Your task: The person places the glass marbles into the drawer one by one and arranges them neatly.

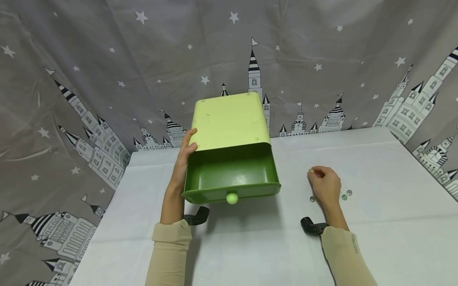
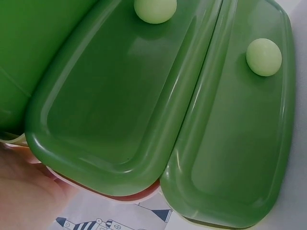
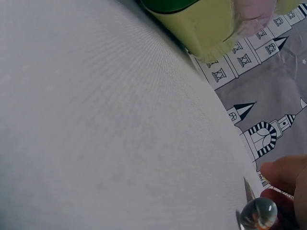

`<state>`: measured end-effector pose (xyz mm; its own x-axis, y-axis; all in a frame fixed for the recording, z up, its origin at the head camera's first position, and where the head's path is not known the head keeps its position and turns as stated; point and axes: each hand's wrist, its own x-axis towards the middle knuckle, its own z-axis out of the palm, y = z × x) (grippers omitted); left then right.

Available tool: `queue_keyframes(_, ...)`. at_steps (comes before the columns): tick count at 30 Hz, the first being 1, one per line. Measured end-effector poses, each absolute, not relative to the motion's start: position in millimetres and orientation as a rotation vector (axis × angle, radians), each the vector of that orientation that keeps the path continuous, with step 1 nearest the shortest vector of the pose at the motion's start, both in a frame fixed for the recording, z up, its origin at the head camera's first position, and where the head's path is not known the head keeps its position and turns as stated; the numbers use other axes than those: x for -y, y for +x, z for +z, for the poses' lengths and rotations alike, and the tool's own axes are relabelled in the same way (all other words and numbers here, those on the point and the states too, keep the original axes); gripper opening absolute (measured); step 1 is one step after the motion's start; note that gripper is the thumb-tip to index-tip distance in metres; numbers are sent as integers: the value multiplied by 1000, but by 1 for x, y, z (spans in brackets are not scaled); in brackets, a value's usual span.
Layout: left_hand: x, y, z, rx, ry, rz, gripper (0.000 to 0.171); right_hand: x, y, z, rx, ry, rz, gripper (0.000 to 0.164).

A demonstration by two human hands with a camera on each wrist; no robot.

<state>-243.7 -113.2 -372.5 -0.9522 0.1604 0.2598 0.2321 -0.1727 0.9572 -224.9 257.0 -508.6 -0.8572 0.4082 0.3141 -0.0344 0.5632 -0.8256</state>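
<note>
A small drawer cabinet (image 1: pixel 229 121) with a pale yellow-green top stands on the table. Its upper green drawer (image 1: pixel 232 192) is pulled out, with no contents visible inside. My left hand (image 1: pixel 182 159) rests against the cabinet's left side, thumb near the top front corner. A lower drawer front (image 2: pixel 235 143) with a round knob (image 2: pixel 264 57) shows in the left wrist view. To the right of the cabinet, my right hand (image 1: pixel 326 184) pinches a small light marble (image 1: pixel 310 171) between thumb and fingertips. A clear glass marble (image 3: pixel 259 213) lies beside the fingers.
Near my right hand, a green marble (image 1: pixel 344 197) and a clear one (image 1: pixel 349 192) lie on the white tablecloth (image 1: pixel 393 238). A grey curtain (image 1: pixel 161 59) with castles and stars hangs behind the table. Pink casing (image 3: pixel 254 14) shows between yellow parts of the cabinet.
</note>
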Motion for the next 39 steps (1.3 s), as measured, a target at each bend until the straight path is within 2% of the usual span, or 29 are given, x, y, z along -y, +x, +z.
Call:
queue_keyframes(19,115,-244,-373,1992,-470,-2327,46,-251,-221,-494,2169,-346,1341,18)
queue_keyframes(39,114,-245,-373,1987,-478,-2327,48,-239,-215,-466,2116,-181,1373,15)
